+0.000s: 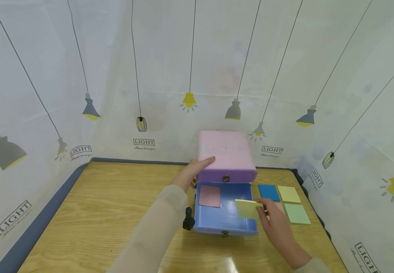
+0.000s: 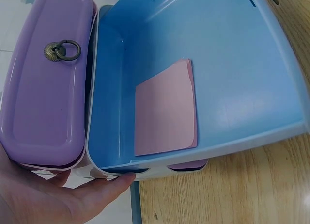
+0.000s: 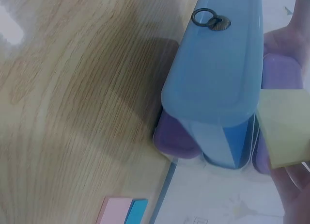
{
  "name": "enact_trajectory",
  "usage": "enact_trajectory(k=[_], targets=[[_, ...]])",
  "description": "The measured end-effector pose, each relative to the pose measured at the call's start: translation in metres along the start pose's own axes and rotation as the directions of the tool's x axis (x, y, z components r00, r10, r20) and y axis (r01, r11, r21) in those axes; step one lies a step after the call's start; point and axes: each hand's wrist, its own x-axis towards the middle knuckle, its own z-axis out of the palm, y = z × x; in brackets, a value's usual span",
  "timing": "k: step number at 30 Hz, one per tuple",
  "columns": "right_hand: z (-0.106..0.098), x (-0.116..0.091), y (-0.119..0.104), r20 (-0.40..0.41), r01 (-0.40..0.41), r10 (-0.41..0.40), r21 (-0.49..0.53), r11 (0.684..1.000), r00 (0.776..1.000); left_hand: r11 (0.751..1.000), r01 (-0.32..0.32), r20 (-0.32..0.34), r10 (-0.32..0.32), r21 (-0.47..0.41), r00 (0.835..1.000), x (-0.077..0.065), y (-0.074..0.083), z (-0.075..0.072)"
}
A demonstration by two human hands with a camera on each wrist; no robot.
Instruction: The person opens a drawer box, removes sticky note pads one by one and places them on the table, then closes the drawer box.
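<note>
A small drawer box (image 1: 227, 149) has a pink top and a purple upper drawer (image 2: 51, 98) pushed in. Below that, the blue drawer (image 1: 217, 222) is pulled out, with a pink sticky note pad (image 2: 164, 112) lying inside near its left wall. My left hand (image 1: 191, 172) rests against the box's left side, a finger extended over the pink top. In the left wrist view its thumb touches the side near the blue drawer. My right hand (image 1: 277, 223) pinches a pale yellow sticky note pad (image 1: 246, 209) by its right edge, over the right part of the blue drawer.
Right of the box lie a blue pad (image 1: 268, 192), a yellow pad (image 1: 289, 194), a green pad (image 1: 297, 214) and a pink pad (image 3: 115, 210) partly hidden by my right hand in the head view. A black object (image 1: 188, 220) sits beside the blue drawer's left side.
</note>
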Motion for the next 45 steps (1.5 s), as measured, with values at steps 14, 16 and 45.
enact_trajectory(k=[14,16,45], targets=[[-0.02,-0.013,0.03,-0.081,-0.145,0.137,-0.099,0.985,0.987,1.0,0.0,0.003,0.0,0.002,1.0,0.002,-0.002,0.001],[-0.022,-0.017,0.037,-0.061,-0.208,0.204,-0.087,0.974,0.977,1.0,-0.003,0.004,0.003,0.006,1.0,0.001,-0.002,0.0],[0.006,-0.064,0.101,0.338,-0.449,0.485,-0.182,0.875,0.807,0.999,-0.017,0.005,0.017,0.034,1.0,0.005,-0.004,0.0]])
